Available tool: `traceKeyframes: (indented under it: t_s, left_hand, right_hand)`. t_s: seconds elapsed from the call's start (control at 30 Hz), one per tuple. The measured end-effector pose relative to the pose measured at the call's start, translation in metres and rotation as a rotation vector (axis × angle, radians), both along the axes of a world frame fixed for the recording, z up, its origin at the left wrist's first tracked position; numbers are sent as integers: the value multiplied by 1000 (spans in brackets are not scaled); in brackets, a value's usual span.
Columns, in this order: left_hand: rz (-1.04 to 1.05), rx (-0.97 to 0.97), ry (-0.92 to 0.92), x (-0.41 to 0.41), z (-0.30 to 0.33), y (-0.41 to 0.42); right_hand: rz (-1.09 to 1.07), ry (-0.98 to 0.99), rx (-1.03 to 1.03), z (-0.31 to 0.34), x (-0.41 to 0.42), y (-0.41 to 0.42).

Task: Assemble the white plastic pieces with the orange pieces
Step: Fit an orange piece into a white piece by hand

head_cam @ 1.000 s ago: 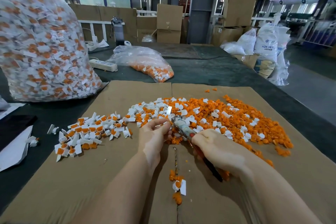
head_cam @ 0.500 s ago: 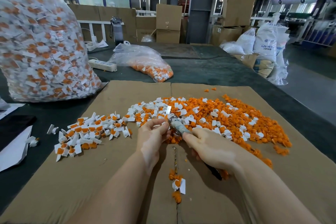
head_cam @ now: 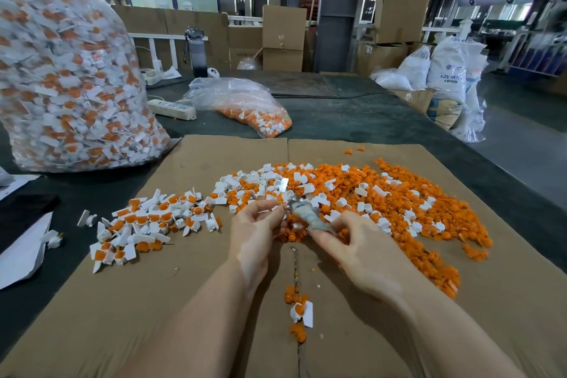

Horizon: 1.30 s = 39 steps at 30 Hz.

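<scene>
Nearest us on the cardboard (head_cam: 190,301), one white piece (head_cam: 302,313) lies among a few orange bits on the sheet's centre seam. Farther up the sheet our hands meet. Our left hand (head_cam: 256,224) pinches its fingertips narrowly on something small and white; we cannot tell just what. Our right hand (head_cam: 352,245) closes thumb and fingers on a grey, worn tool (head_cam: 306,216), whose tip points at the left fingertips. Left of the hands on the cardboard lie the joined pieces (head_cam: 144,227). Behind the hands spreads the orange pile (head_cam: 408,205), white pieces mixed in. Beyond the cardboard's far edge sits a small bag (head_cam: 245,104), and at its far left corner a big bag (head_cam: 67,70) of joined pieces.
</scene>
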<state>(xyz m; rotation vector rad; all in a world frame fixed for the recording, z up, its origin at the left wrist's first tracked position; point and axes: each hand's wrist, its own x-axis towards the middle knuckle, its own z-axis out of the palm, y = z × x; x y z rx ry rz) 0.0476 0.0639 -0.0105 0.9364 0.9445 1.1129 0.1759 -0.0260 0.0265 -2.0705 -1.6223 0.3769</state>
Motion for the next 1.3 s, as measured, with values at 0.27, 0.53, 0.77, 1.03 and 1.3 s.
traceKeyframes:
  t_s: [0.27, 0.53, 0.77, 1.03, 1.3]
  left_hand:
    - [-65, 362, 363, -3, -6, -11]
    - [-45, 442, 451, -3, -8, -9]
    - [-112, 397, 417, -5, -4, -12]
    - [-182, 558, 541, -2, -7, -14]
    - [-176, 628, 686, -1, -7, -17]
  right_hand:
    - [-377, -482, 36, -16, 60, 4]
    - [-238, -568, 248, -24, 42, 10]
    - [121, -173, 593, -41, -16, 23]
    - [55, -115, 628, -48, -12, 20]
    - [61, -146, 586, -48, -13, 17]
